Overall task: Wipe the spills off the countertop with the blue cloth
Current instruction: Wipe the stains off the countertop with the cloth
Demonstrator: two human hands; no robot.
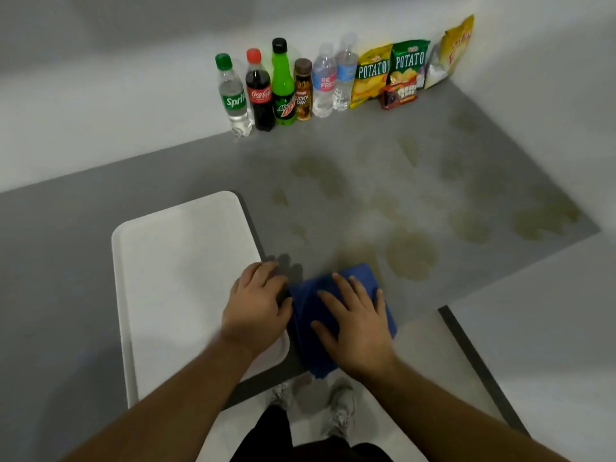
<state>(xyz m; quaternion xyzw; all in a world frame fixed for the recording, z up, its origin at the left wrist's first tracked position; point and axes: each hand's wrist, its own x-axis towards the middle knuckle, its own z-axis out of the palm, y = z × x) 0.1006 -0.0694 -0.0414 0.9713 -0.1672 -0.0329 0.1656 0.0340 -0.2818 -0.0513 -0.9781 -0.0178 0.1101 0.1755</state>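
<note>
The blue cloth (308,338) lies folded near the front edge of the grey countertop (200,168). My right hand (356,321) rests flat on top of it with the fingers spread. My left hand (256,301) sits on the right edge of a white tray, its fingers curled at the cloth's left edge; whether it grips the cloth is unclear. Several yellowish-brown spills mark the counter beyond the cloth: a round one (411,255) just past its far corner, a large one (546,218) at the right edge, and fainter ones (316,171) toward the middle.
A white tray (173,275) lies on the counter to the left of the cloth. Several drink bottles (283,85) and snack bags (390,71) line the back wall. The counter's right edge runs diagonally down to the floor, where my shoes (340,408) show.
</note>
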